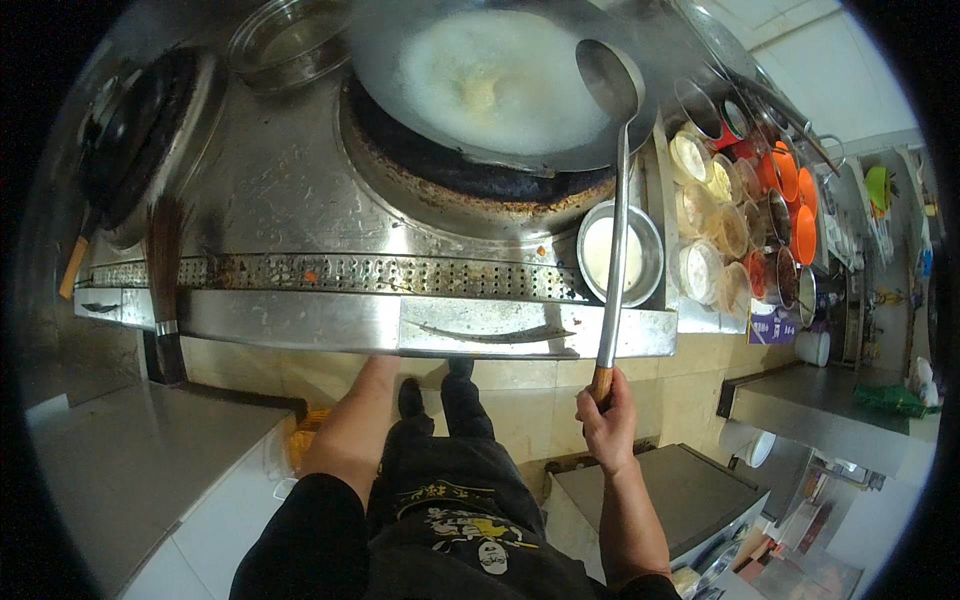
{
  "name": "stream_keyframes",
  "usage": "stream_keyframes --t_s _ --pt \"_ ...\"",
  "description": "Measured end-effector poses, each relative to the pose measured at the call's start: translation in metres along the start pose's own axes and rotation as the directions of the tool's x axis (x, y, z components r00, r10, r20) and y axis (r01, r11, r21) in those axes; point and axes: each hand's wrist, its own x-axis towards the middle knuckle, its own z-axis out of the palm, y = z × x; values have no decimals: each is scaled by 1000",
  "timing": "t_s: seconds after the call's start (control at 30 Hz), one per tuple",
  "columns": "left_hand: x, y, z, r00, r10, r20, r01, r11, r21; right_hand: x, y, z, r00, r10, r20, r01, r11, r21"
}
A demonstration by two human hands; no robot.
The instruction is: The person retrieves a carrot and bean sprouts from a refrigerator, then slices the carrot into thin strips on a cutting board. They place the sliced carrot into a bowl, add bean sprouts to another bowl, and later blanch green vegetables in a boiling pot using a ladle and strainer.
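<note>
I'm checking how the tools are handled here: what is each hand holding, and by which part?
The right hand grips a long metal ladle by the wooden end of its handle. The left hand's fingers are hidden under the stove's front edge, so its hold cannot be told.

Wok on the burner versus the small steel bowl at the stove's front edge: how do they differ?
The wok is far larger than the steel bowl. The wok holds pale, foamy bubbling liquid; the bowl holds smooth, still white liquid. The wok sits over the blackened burner ring, the bowl on the flat stove top. The ladle, held in the right hand, reaches to the wok and passes over the bowl. Both are round metal vessels.
</note>
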Motion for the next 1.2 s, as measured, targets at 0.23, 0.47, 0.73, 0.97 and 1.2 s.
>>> stream_keyframes --t_s 0.23,0.47,0.73,0.97,1.2 --pt "-1 5 0 1000 4 -4 -4 1000 -15 1 -6 2 1000 20 0 -20 1000 5" --pt "-2 6 1 1000 8 -5 -8 999 -35 1 -8 1 1000 24 -1 -24 1000 8" --pt "-24 -2 -43 998 -35 56 26 987 160 -3 -28 4 996 88 9 -88 996 -12" --pt "-124 55 -113 857 -184 481 -460 144 876 -13 -91 25 1000 -12 11 11 997 81" --pt "-412 148 57 512 -121 850 -482 779 401 -33 -140 163 788 -265 556 459 854 -244"
